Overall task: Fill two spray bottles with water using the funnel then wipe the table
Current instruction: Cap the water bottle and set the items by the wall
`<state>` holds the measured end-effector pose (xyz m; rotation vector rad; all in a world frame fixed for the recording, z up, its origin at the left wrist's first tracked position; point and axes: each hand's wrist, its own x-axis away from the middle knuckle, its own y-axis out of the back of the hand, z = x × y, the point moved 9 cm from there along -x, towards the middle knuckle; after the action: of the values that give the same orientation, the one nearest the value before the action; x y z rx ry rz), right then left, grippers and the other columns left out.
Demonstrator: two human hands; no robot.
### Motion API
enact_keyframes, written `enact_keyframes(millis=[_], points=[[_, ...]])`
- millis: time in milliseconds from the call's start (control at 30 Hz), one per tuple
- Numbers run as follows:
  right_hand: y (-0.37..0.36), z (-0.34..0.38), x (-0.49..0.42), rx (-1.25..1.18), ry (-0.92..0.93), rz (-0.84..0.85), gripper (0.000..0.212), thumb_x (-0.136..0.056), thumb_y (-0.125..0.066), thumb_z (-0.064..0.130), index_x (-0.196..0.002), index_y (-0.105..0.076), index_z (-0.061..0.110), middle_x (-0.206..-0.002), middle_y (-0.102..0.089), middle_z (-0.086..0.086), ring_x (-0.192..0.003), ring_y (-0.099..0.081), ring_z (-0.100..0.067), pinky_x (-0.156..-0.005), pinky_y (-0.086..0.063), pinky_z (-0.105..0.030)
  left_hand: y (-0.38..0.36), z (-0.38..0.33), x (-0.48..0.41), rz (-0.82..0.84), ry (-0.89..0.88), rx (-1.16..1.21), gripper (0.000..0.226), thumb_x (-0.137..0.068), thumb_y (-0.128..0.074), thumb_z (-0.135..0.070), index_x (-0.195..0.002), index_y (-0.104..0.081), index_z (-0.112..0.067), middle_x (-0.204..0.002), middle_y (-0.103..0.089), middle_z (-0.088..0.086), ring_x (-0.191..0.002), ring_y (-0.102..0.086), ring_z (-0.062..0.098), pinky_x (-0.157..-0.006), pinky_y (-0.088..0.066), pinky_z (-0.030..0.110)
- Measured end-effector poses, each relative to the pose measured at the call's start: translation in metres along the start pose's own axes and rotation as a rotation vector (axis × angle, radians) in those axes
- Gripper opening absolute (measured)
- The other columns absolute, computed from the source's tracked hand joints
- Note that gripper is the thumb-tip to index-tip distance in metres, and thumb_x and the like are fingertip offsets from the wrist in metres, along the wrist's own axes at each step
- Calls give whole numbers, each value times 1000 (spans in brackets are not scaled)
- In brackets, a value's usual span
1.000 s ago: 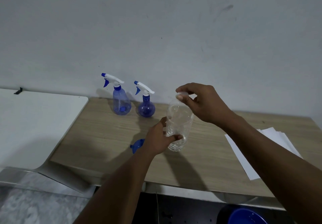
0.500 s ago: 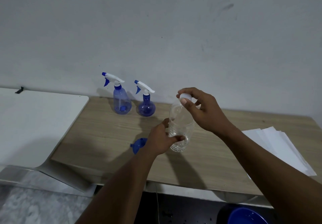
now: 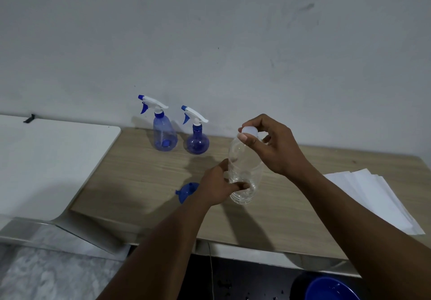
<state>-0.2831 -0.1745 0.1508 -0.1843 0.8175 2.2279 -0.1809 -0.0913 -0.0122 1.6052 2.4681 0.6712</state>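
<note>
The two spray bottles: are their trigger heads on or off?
On. Both spray bottles stand upright with white trigger heads fitted.

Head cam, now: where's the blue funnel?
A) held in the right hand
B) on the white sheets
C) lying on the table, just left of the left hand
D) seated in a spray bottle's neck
C: the blue funnel lies on the table, partly behind the left hand, which grips the clear bottle.
</note>
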Motion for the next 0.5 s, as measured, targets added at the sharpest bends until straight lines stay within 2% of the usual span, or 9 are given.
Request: enact_keyframes(millis=[100, 200, 300, 367, 433, 500], points=[[4, -7, -2, -7, -31, -13, 33, -80, -80, 44, -97, -65, 20, -100, -71, 9, -97, -65, -7, -67, -47, -18, -3, -5, 0, 28, -8, -8, 81, -68, -87, -47, -138, -48, -34, -130, -64, -7, -105, -66, 16, -94, -55, 38], [-6, -20, 7, -22, -49, 54, 48, -72, -85, 46, -105, -61, 21, -104, -67, 9, -97, -63, -8, -78, -50, -19, -8, -9, 0, 66, -8, -84, 83, -67, -86, -52, -138, -48, -32, -130, -63, -7, -115, -62, 16, -98, -52, 38], [-12, -40, 17, -111, -131, 79, 56, -69, -89, 42, -113, -57, 27, -111, -66, 13, -104, -64, -5, -82, -50, -23, 2, -9, 1, 51, -55, -359, 91, -60, -80, -67, -138, -43, -38, -128, -64, -6, -112, -62, 16, -93, -54, 41], [-13, -53, 20, -146, -178, 101, 67, -64, -92, 44, -118, -55, 29, -117, -66, 14, -110, -64, -3, -85, -49, -25, 19, 3, 4, -10, -63, -513, 96, -59, -78, -69, -142, -39, -40, -136, -58, -5, -120, -57, 19, -98, -51, 42], [-15, -66, 25, -156, -205, 113, 79, -59, -93, 47, -124, -53, 27, -123, -65, 12, -114, -63, -5, -93, -52, -28, 38, 26, 8, -69, 0, -653, 94, -71, -76, -61, -150, -34, -32, -147, -46, 0, -134, -44, 25, -108, -40, 43], [-17, -76, 32, -174, -232, 97, 79, -59, -93, 43, -126, -54, 26, -122, -64, 11, -113, -64, -3, -98, -52, -28, 53, 54, 13, -78, 89, -756, 84, -81, -72, -49, -151, -33, -26, -145, -43, 5, -133, -43, 29, -108, -40, 45]])
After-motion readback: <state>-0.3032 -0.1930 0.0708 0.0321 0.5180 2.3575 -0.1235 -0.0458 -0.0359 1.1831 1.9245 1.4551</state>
